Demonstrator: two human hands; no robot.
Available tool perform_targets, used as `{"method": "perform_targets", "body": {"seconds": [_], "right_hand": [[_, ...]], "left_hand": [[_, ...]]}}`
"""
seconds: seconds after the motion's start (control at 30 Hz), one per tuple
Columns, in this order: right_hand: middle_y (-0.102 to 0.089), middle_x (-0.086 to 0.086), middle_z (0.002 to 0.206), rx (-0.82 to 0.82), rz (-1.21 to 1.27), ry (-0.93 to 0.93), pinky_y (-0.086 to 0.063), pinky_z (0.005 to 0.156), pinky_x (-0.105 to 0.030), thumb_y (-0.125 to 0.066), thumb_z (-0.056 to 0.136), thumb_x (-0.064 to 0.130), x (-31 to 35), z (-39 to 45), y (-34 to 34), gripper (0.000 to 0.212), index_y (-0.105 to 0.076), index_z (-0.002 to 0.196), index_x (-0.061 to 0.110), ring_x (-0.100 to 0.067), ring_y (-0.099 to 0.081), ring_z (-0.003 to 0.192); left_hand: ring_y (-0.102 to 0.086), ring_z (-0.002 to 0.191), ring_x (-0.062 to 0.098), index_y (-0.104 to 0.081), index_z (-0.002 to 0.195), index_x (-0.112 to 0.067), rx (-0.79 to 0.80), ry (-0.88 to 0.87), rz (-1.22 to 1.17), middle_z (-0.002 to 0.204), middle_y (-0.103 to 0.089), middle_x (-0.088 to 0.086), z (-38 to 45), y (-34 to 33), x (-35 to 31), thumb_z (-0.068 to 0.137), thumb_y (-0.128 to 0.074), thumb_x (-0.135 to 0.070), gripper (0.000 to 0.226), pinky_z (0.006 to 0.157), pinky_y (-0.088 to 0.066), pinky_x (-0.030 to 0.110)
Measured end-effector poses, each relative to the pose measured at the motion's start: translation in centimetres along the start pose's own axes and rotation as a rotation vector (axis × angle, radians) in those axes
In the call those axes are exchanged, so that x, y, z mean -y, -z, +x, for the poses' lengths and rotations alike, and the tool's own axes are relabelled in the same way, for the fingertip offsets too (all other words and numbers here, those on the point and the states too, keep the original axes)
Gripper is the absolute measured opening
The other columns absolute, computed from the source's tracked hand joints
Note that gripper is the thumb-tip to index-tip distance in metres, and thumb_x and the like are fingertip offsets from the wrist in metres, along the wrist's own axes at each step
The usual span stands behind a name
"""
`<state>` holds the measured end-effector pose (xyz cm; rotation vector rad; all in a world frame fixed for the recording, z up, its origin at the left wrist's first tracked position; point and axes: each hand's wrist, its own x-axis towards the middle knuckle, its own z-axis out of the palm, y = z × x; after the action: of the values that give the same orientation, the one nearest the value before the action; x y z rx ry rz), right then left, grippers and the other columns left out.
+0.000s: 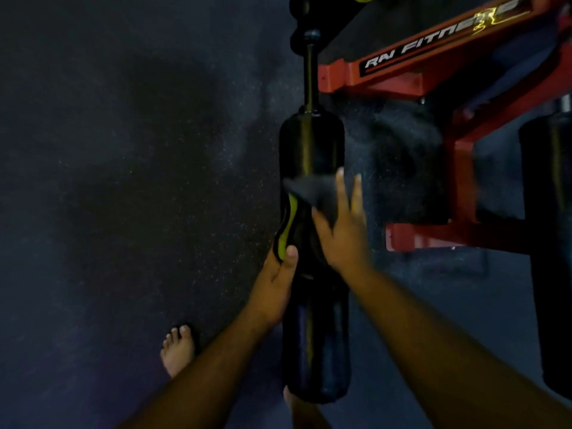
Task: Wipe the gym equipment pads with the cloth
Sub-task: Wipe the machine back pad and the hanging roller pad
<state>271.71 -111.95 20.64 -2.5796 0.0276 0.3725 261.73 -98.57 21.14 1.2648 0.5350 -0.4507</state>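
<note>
Left hand (278,280) pinches the black-and-yellow cloth (291,224) against the roller pad (312,144), right hand (340,224) presses it on with straight fingers. I'd wrap it fully and twist round, so the backside gets wiped too.

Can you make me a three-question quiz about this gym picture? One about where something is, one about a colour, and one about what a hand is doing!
1. Where is the cloth?
A. on the floor
B. on the roller pad
C. on the red frame

2. What colour is the stripe on the cloth?
A. yellow-green
B. blue
C. white

3. What is the left hand doing?
A. hanging free
B. pointing at the floor
C. gripping the cloth's lower end

Answers: 1 B, the cloth lies over the pad. 2 A, a yellow-green band runs along its edge. 3 C, the thumb presses on the cloth, while the right hand lies flat on it.
</note>
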Motion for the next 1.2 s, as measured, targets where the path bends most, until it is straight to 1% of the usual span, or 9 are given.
{"method": "perform_targets", "body": {"seconds": [0.17, 0.27, 0.4, 0.5, 0.67, 0.83, 1.0, 1.13, 1.2], "right_hand": [[0.006, -0.006, 0.172, -0.029, -0.025, 0.008, -0.034, 0.116, -0.062, -0.052, 0.091, 0.071, 2.3, 8.7, 0.2, 0.090, -0.003, 0.162, 0.044, -0.044, -0.026, 0.151], [0.002, 0.000, 0.173, 0.006, 0.040, 0.054, -0.034, 0.118, -0.059, -0.057, 0.092, 0.067, -0.5, 0.7, 0.3, 0.089, -0.006, 0.162, 0.045, -0.034, -0.024, 0.153], [0.008, 0.010, 0.172, 0.075, 0.047, 0.044, -0.033, 0.119, -0.056, -0.043, 0.095, 0.067, -3.8, -14.3, 0.0, 0.080, 0.004, 0.158, 0.054, -0.009, -0.014, 0.151], [0.005, 0.002, 0.173, 0.029, 0.022, -0.040, -0.037, 0.116, -0.058, -0.038, 0.096, 0.070, -2.6, -11.3, -0.5, 0.078, 0.005, 0.158, 0.052, -0.024, -0.020, 0.154], [0.009, -0.005, 0.172, -0.103, -0.225, 0.021, -0.045, 0.103, -0.065, -0.044, 0.097, 0.067, 2.6, 2.9, -0.8, 0.083, 0.002, 0.162, 0.042, -0.049, -0.031, 0.143], [0.021, -0.005, 0.170, 0.005, -0.540, 0.149, -0.024, 0.106, -0.084, -0.064, 0.078, 0.078, 7.5, 10.1, -0.6, 0.104, -0.005, 0.160, 0.049, -0.061, 0.003, 0.148], [0.018, 0.014, 0.170, 0.174, -0.582, 0.299, -0.036, 0.101, -0.077, -0.066, 0.082, 0.061, 4.3, 1.4, 0.4, 0.086, -0.020, 0.155, 0.056, -0.052, 0.012, 0.152], [0.025, 0.014, 0.168, 0.301, -0.537, 0.286, -0.037, 0.103, -0.077, -0.069, 0.081, 0.054, -0.5, -12.7, 0.5, 0.090, -0.017, 0.155, 0.057, -0.050, 0.015, 0.152], [0.024, 0.015, 0.168, 0.337, -0.547, 0.304, -0.038, 0.102, -0.076, -0.065, 0.084, 0.054, -2.4, -16.1, 0.2, 0.083, -0.021, 0.154, 0.058, -0.052, 0.014, 0.151]], "left_hand": [[-0.029, 0.142, -0.015, -0.023, 0.160, -0.028, -0.044, -0.030, 0.031, 0.160, -0.030, -0.022, 1.2, 0.3, 1.1, 0.096, -0.035, -0.072, 0.079, 0.115, -0.026, 0.010], [-0.036, 0.140, -0.012, -0.022, 0.159, -0.029, -0.041, -0.018, -0.035, 0.156, -0.033, -0.023, 0.5, 0.4, 1.1, 0.094, -0.036, -0.072, 0.079, 0.110, -0.030, 0.009], [-0.026, 0.151, 0.008, -0.009, 0.161, -0.037, -0.015, 0.143, -0.119, 0.166, -0.021, -0.015, -1.4, 0.7, 0.2, 0.072, -0.045, -0.089, 0.109, 0.125, -0.025, 0.038], [-0.028, 0.146, 0.005, -0.008, 0.162, -0.035, -0.002, 0.148, -0.085, 0.159, -0.025, -0.018, -1.9, 0.6, 0.2, 0.055, -0.048, -0.102, 0.132, 0.125, -0.025, 0.038], [-0.032, 0.139, -0.014, -0.015, 0.161, -0.037, -0.034, -0.005, 0.016, 0.161, -0.025, -0.025, -1.4, -0.2, 2.1, 0.087, -0.036, -0.083, 0.089, 0.117, -0.027, 0.017], [-0.021, 0.149, 0.002, 0.004, 0.159, -0.045, -0.051, 0.058, -0.151, 0.160, -0.014, -0.024, -1.5, -1.3, 3.9, 0.073, -0.043, -0.091, 0.109, 0.124, -0.023, 0.034], [-0.022, 0.153, 0.013, 0.001, 0.163, -0.033, -0.272, 0.144, -0.223, 0.170, -0.014, -0.006, -3.9, -0.4, 4.2, 0.082, -0.033, -0.089, 0.105, 0.124, -0.021, 0.038], [-0.026, 0.146, 0.006, -0.011, 0.163, -0.027, -0.251, 0.126, -0.186, 0.168, -0.020, -0.004, -6.9, 0.0, 3.5, 0.092, -0.033, -0.078, 0.090, 0.113, -0.031, 0.022], [-0.025, 0.146, 0.005, -0.014, 0.163, -0.029, -0.225, 0.156, -0.115, 0.168, -0.021, -0.004, -7.4, -0.1, 3.7, 0.086, -0.033, -0.086, 0.097, 0.115, -0.030, 0.024]]}}
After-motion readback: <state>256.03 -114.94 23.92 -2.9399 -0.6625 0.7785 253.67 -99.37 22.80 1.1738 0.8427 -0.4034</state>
